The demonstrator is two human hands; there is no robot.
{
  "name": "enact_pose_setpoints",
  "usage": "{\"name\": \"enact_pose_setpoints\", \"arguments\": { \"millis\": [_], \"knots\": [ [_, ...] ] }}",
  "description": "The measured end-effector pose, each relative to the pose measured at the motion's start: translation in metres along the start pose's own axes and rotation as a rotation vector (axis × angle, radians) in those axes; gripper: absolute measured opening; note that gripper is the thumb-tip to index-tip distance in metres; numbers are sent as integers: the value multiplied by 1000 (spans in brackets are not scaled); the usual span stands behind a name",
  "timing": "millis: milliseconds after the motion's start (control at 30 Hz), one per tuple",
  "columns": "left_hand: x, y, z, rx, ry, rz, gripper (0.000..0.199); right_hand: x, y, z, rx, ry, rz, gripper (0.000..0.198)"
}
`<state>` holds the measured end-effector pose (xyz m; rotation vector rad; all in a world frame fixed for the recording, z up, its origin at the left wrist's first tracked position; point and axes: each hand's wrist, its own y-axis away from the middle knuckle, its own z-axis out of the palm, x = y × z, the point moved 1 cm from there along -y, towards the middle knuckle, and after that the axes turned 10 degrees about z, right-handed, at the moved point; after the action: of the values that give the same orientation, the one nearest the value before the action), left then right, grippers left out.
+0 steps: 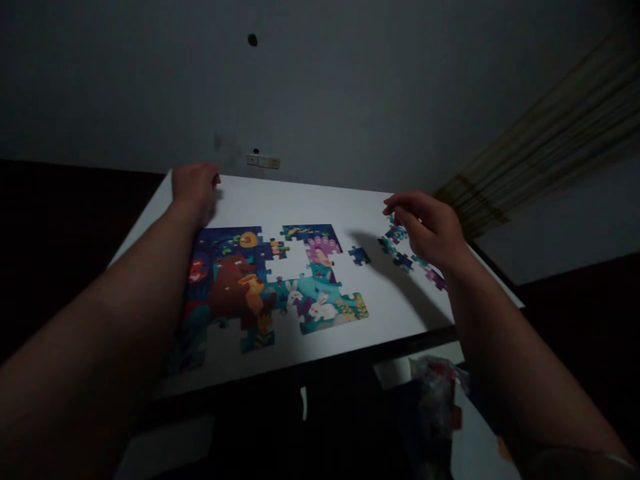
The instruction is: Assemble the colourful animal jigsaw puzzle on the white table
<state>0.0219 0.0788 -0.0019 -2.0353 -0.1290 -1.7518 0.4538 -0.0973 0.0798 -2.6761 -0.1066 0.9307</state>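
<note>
A partly joined jigsaw puzzle [235, 287] lies on the white table, showing a brown bear, white rabbits and a purple peacock. Gaps show white in its middle and along its lower edge. My left hand [194, 188] is beyond the puzzle's upper left, near the table's far corner, with its fingers curled in and partly hidden. Over the loose puzzle pieces [403, 260] at the right is my right hand [431, 225]; its fingers are bent, with thumb and forefinger apart. Between that hand and the puzzle lies a single dark blue piece [359, 256]. The right hand hides some pieces.
The table [300, 200] stands close to a grey wall with a socket [263, 161]. Below its near edge, at the lower right, are crumpled clear plastic [435, 373] and a pale surface. A stringy curtain [530, 147] hangs at the right. The room is dim.
</note>
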Motion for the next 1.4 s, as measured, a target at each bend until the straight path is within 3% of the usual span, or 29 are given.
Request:
{"name": "enact_pose_setpoints", "arguments": {
  "millis": [67, 167, 267, 400, 467, 600, 933, 1100, 1400],
  "knots": [
    [1, 4, 2, -23, -146, 57, 22, 33, 27, -29, 80, 35, 69, 29],
    [2, 4, 5, -83, -352, 128, 18, 70, 62, -49, 55, 184, 146, 29],
    [4, 0, 11, -117, -555, 85, 16, 92, 82, -40, 80, 328, 96, 35],
    [2, -3, 17, -139, -647, 71, 25, 106, 89, -6, 107, 502, 103, 48],
    [-1, -3, 18, -140, -695, 78, 28, 109, 89, 11, 113, 565, 140, 55],
    [-6, -5, 20, -159, -829, 110, 35, 110, 88, 29, 126, 533, 197, 45],
    [10, -4, 39, -474, -1197, 183, 57, 90, 85, 27, 84, 379, 260, 39],
    [20, 6, 30, -485, -1232, 136, 65, 79, 98, 36, 90, 317, 267, 32],
    [21, 8, 32, -486, -1254, 190, 65, 71, 102, 38, 126, 339, 236, 45]
  ]
}}
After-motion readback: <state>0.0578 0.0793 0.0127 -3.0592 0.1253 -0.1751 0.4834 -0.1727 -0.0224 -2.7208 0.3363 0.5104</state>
